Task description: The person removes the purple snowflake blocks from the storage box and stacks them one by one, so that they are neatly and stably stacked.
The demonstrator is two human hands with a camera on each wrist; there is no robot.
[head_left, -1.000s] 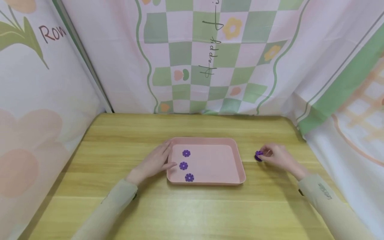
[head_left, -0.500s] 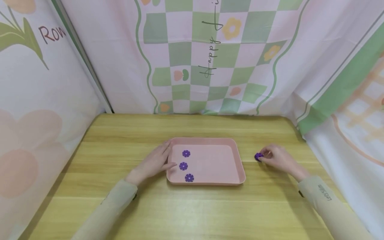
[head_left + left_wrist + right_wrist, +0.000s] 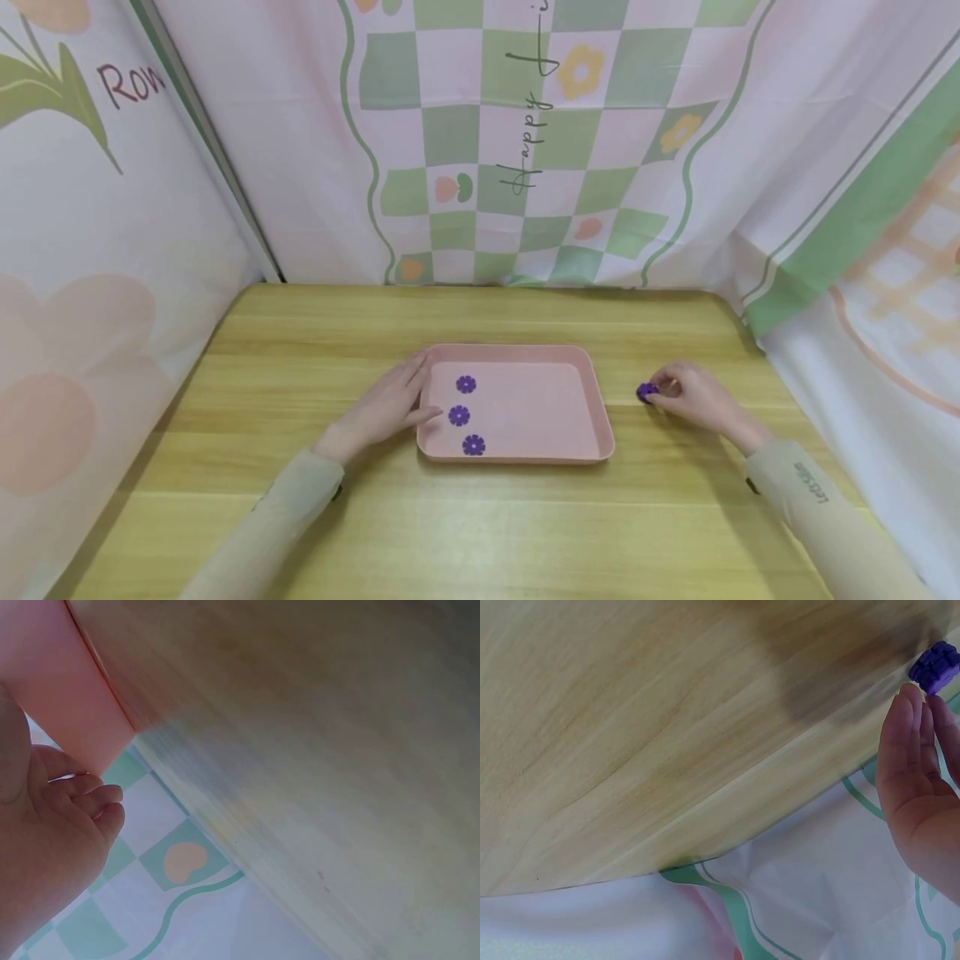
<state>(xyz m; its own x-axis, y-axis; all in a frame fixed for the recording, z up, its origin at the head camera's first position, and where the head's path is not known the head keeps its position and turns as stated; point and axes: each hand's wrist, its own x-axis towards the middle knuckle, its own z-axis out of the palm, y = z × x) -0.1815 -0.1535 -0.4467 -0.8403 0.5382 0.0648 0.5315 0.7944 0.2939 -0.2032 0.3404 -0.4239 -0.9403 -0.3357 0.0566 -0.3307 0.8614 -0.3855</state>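
Observation:
A pink tray (image 3: 536, 412) lies on the wooden table in the head view. Inside it, along the left side, are three purple flower-shaped discs: a far one (image 3: 466, 384), a middle one (image 3: 459, 415) and a near one (image 3: 473, 445). My left hand (image 3: 382, 404) rests on the tray's left rim with fairly straight fingers, its thumb reaching over the inside. Right of the tray, my right hand (image 3: 697, 400) pinches a small stack of purple flower discs (image 3: 935, 667) between thumb and fingertips. How many discs are stacked cannot be made out.
The wooden table (image 3: 510, 533) extends around the tray on all sides. A printed curtain (image 3: 525, 150) hangs at its back edge, with more cloth along the left and right sides.
The purple discs at my right fingertips have shifted slightly and sit closer together than a second ago. My left hand and the tray stay put.

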